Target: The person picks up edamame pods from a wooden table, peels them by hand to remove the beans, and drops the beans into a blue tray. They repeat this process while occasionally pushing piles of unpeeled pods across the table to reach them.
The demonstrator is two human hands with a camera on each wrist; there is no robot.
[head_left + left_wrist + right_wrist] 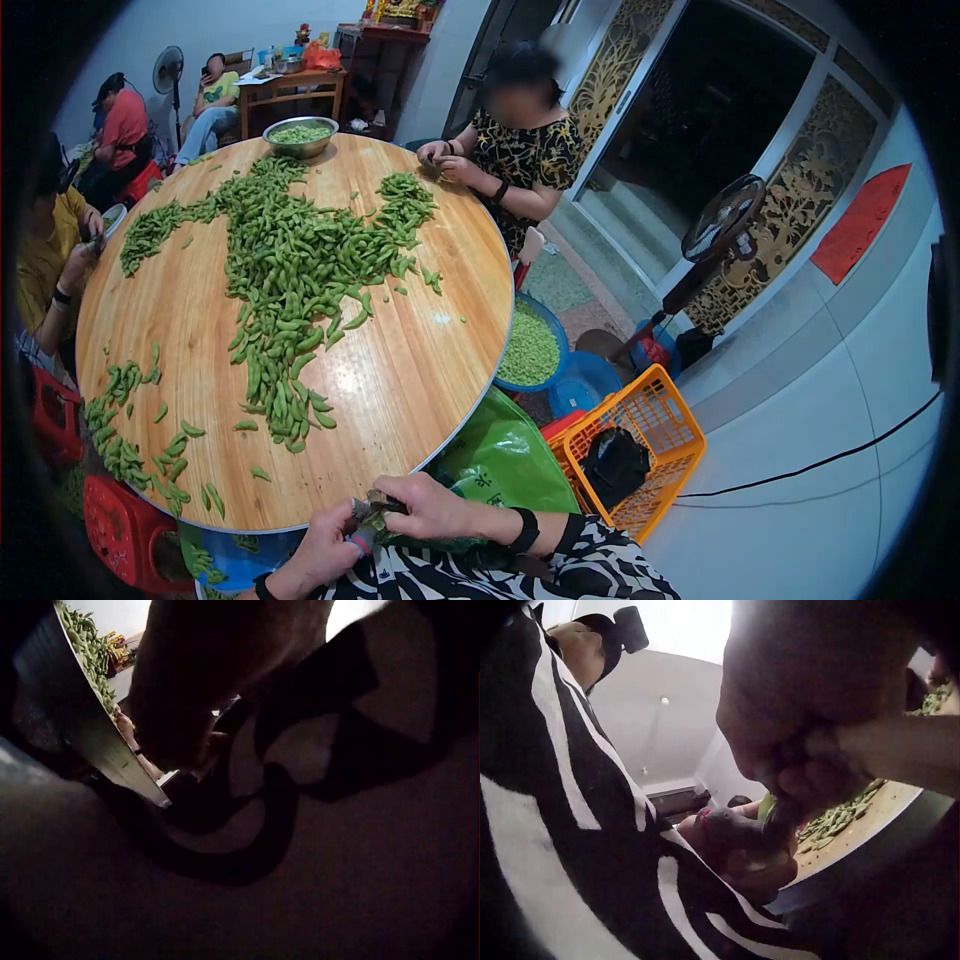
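Observation:
At the near edge of the round wooden table [400,440], both hands meet over the lap. My left hand [325,545] holds a green soybean pod [766,807] between thumb and fingers, and dark coverings show on some fingertips. Close against it, my right hand [435,508] pinches at the same pod with curled fingers. In the right wrist view the right hand [817,697] is above and the left hand [739,840] below. The left wrist view is mostly dark, with the hand in shadow. A large heap of soybean pods [300,250] spreads over the table.
A smaller scatter of pods [120,450] lies at the table's left edge. A steel bowl [300,137] of beans stands at the far edge. Right of the table are a blue basin [530,345] of shelled beans, a green bag [500,450] and an orange crate [650,450]. Other people sit around.

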